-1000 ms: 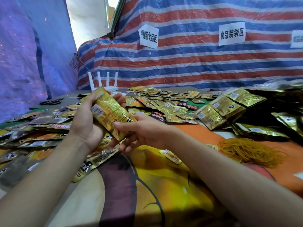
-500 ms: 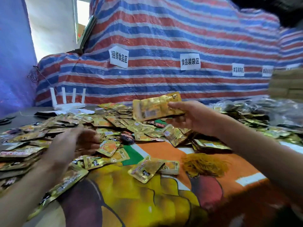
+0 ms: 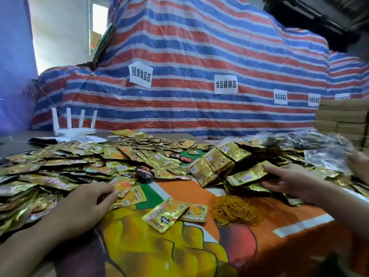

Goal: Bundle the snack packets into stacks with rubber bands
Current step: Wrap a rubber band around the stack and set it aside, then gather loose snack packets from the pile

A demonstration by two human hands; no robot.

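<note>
Left hand [image 3: 85, 204]: palm down on the loose heap [image 3: 60, 176], fingers loosely bent. It grips nothing that I can see. The heap packets lie flat and overlapping, with long axes pointing every way, so nothing there is pre-aligned.

Handling, my read: these are thin, light foil pouches with slick faces and stiffer sealed edges. They'll skate over each other and a stack will fan out if held by one end. Better to square the edges first, then clamp across the short width at mid-length, thumb on top and fingers under. Contents feel unknown, so don't crush.

Centre: a pair [image 3: 165, 214] lies alone on the cloth [image 3: 159, 246], print up, one overlapping the other. The near one's long axis runs from near-left to far-right.

Just right of the pair is the bands [image 3: 233, 210] pile, a loose tangle. Expect several to come up at once, so pick a single strand.

Behind the bands, bundles [image 3: 211, 166] lean on one another, label side up, tilted rather than flat.

Right hand [image 3: 291, 180]: it pinches a stack [image 3: 247, 174] by its right end, thumb on top and fingers below, at the edge of the bundles. The stack's long axis runs roughly left-right, with the free end pointing left and slightly down, white label up. I can't tell whether a band is on it.
</note>
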